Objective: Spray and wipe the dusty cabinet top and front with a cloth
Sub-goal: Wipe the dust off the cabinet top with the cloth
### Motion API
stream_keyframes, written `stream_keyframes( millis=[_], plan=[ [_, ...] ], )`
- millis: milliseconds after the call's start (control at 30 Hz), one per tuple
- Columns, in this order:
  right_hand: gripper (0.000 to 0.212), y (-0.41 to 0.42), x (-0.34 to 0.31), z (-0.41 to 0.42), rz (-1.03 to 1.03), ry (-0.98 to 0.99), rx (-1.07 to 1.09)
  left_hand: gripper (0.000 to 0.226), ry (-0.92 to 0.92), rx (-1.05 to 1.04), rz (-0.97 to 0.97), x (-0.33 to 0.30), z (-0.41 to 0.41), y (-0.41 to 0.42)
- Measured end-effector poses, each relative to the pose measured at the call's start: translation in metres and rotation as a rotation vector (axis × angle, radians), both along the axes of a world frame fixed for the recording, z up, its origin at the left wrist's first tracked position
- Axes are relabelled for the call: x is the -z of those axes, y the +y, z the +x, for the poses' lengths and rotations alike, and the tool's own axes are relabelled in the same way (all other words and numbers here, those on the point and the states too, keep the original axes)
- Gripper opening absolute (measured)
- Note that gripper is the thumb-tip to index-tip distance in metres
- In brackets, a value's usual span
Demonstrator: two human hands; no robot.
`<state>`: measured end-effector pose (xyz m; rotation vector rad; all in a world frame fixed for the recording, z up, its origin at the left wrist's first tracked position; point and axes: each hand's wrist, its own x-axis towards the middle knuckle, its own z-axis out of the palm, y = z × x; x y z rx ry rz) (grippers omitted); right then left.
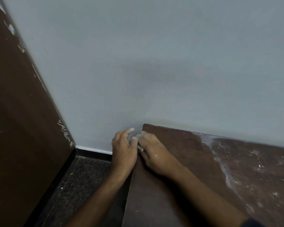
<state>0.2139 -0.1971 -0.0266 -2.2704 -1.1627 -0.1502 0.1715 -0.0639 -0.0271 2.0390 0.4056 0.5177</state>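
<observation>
The brown cabinet top [179,161] runs from the far left corner by the wall to the right. Its left part looks wiped; the right part [252,169] is covered with white dust and smears. My right hand [152,153] rests at the top's far left corner, fingers closed around a small whitish wad of cloth or dust [138,139], mostly hidden. My left hand [124,148] hangs just off the cabinet's left edge, cupped beside the right hand, fingers apart, touching the wad. No spray bottle is in view.
A grey wall [154,63] stands right behind the cabinet. A tall dark brown panel [20,112] with white scuffs rises at the left. Below lies a dark speckled floor [82,177] with a black skirting strip.
</observation>
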Motion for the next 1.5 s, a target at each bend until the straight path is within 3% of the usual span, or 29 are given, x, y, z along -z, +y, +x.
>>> stream_keyframes(
  millis=[100, 300, 400, 500, 733, 933, 1067, 1233, 1333, 1500],
  plan=[
    [0.026, -0.017, 0.002, -0.006, 0.007, -0.001, -0.015, 0.033, -0.043, 0.103, 0.161, 0.001, 0.008, -0.011],
    [0.029, -0.006, 0.011, 0.047, -0.057, -0.013, 0.369, 0.050, -0.020, 0.210, 0.313, 0.000, 0.017, -0.010],
    [0.034, -0.004, 0.009, 0.045, -0.040, -0.033, 0.328, 0.050, -0.012, 0.204, 0.349, 0.000, 0.022, -0.009],
    [0.031, -0.038, 0.005, 0.049, -0.033, -0.030, 0.365, 0.039, 0.008, 0.299, 0.394, -0.001, 0.028, -0.020],
    [0.022, -0.131, 0.013, 0.019, -0.052, -0.013, 0.750, 0.037, -0.015, 0.506, 0.490, -0.002, 0.040, -0.067],
    [0.034, -0.120, 0.010, -0.004, 0.002, -0.027, 0.568, 0.040, -0.041, 0.570, 0.512, 0.001, 0.044, -0.090],
    [0.037, -0.129, 0.004, 0.051, -0.067, 0.096, 0.719, 0.044, -0.018, 0.553, 0.533, -0.003, 0.044, -0.091],
    [0.035, -0.144, 0.008, 0.014, -0.037, 0.004, 0.588, 0.044, -0.007, 0.554, 0.534, -0.007, 0.045, -0.090],
    [0.035, -0.155, 0.012, 0.023, -0.064, -0.016, 0.628, 0.044, 0.001, 0.567, 0.540, -0.008, 0.041, -0.091],
    [0.030, -0.130, 0.011, 0.040, -0.043, -0.021, 0.669, 0.032, -0.003, 0.341, 0.455, -0.016, 0.028, -0.067]
  ],
)
